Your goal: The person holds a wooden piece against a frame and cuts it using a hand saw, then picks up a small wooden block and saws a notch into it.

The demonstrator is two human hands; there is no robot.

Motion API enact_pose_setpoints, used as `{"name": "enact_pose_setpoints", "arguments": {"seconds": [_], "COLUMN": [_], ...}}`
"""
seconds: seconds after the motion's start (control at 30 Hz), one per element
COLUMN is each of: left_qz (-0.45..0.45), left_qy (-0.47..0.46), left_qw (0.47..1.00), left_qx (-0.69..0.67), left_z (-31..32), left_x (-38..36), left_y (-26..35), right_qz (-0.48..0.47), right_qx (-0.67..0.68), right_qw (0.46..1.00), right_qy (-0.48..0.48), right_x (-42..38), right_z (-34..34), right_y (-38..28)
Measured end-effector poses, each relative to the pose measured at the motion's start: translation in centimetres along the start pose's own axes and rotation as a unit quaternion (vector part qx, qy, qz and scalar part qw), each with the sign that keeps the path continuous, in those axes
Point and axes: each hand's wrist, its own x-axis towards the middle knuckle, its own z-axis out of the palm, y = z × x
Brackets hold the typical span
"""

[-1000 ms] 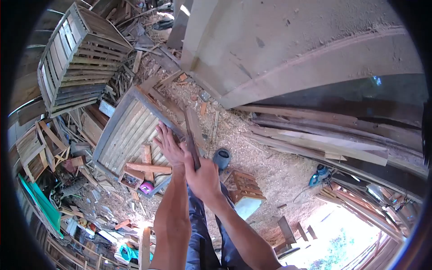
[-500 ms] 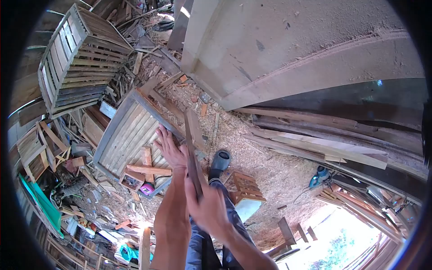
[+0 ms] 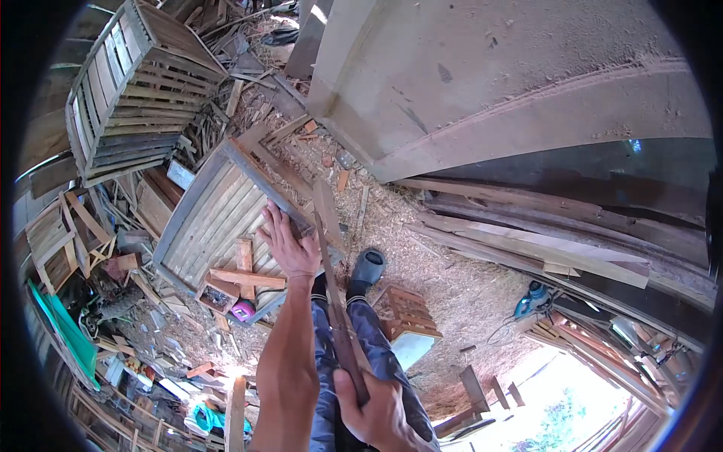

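My left hand (image 3: pixel 290 248) lies with fingers spread on the near edge of the slatted wooden panel (image 3: pixel 207 211). In my right hand (image 3: pixel 376 410) is one end of a long, narrow dark-brown strip (image 3: pixel 343 328); the frames do not show plainly whether it is a tool or a piece of wood. My right thumb lies along it, and its far end reaches past my left thumb by the panel's edge. Short wooden pieces (image 3: pixel 252 279) and a pink tape measure (image 3: pixel 243 309) are on the panel's near end.
A slatted crate (image 3: pixel 143 98) stands upper left. Large boards (image 3: pixel 482 83) fill the upper right, above stacked planks (image 3: pixel 527 241). A teal power tool (image 3: pixel 532 299) sits right, and a small wooden stool-like piece (image 3: pixel 410 313) is beside my legs. Wood scraps and shavings cover the ground.
My right hand has drawn back toward my body, pulling the dark-brown strip with it. My left hand has stayed on the panel's edge.
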Motion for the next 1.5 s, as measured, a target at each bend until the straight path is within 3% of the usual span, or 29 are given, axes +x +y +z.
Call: {"name": "enact_pose_setpoints", "arguments": {"seconds": [0.1,0.17,0.27,0.33,0.4,0.5,0.57,0.6,0.67,0.7,0.8,0.9,0.97,1.07,1.1,1.13,1.2,1.27,1.37,1.43,1.5], "left_qz": [-0.005,-0.003,-0.007,0.015,0.015,-0.001,-0.021,-0.033,-0.007,0.007,-0.005,-0.01,0.002,-0.001,-0.002,-0.009,-0.017,-0.008,-0.005,-0.022,-0.001], "left_qy": [-0.001,-0.006,-0.013,-0.001,0.006,-0.002,-0.018,-0.029,-0.01,0.007,0.005,0.008,0.013,0.015,0.008,0.002,-0.012,-0.006,-0.006,-0.013,-0.005], "left_qw": [1.0,1.0,1.0,1.0,1.0,1.0,1.0,0.999,1.0,1.0,1.0,1.0,1.0,1.0,1.0,1.0,1.0,1.0,1.0,0.999,1.0], "left_qx": [0.003,0.008,0.021,0.001,-0.002,-0.009,0.002,0.009,-0.002,-0.014,-0.015,-0.006,0.004,-0.016,-0.013,-0.014,-0.018,-0.016,0.005,0.019,-0.001], "left_z": [0.0,0.9,1.1,-0.1,-0.1,-0.1,0.4,0.5,0.9,0.9,-0.4,0.2,1.7,0.9,0.4,0.0,-0.3,-0.2,0.7,1.7,0.4], "left_x": [0.0,-0.5,-0.5,0.1,0.3,0.2,0.2,0.0,-1.0,-0.6,-0.5,-0.2,-1.0,-0.5,-0.1,0.1,0.3,0.2,-0.4,-0.8,-0.2], "left_y": [0.1,-1.0,-2.0,0.1,0.0,0.3,-0.5,-0.9,-1.4,-0.9,0.1,-0.2,-2.2,-1.1,-0.4,-0.1,0.3,0.0,-0.4,-2.1,-0.8], "right_qz": [0.063,-0.028,0.036,-0.007,-0.012,0.041,-0.052,-0.047,-0.03,0.061,0.046,0.083,0.03,-0.002,0.085,0.055,0.033,0.072,0.014,0.014,0.077], "right_qx": [-0.038,-0.033,-0.017,0.009,0.018,-0.016,-0.032,-0.014,0.018,-0.025,0.026,-0.006,-0.031,0.048,-0.043,0.014,0.031,0.025,-0.048,-0.019,-0.04], "right_qw": [0.997,0.999,0.999,1.0,1.0,0.999,0.998,0.998,0.999,0.998,0.998,0.996,0.999,0.999,0.994,0.998,0.999,0.997,0.998,1.0,0.995], "right_qy": [-0.027,0.026,-0.013,0.014,0.014,-0.007,0.032,0.025,0.014,-0.021,-0.02,-0.031,-0.027,0.01,-0.053,-0.002,0.006,0.005,-0.027,-0.012,-0.042], "right_x": [4.5,11.6,9.6,1.9,0.1,4.2,11.7,11.9,11.5,8.5,1.8,4.8,12.4,11.0,7.3,3.5,1.0,2.2,13.2,11.5,5.8], "right_z": [1.0,5.5,4.0,1.3,0.4,1.5,5.8,5.5,4.7,2.8,1.4,1.8,5.4,4.9,2.1,1.2,0.4,0.5,5.2,5.3,1.6], "right_y": [0.5,4.2,1.1,1.2,0.8,1.0,5.0,4.5,3.2,1.4,0.4,-0.8,3.6,3.2,0.2,-0.7,-1.1,-1.5,2.9,2.2,-1.1]}}
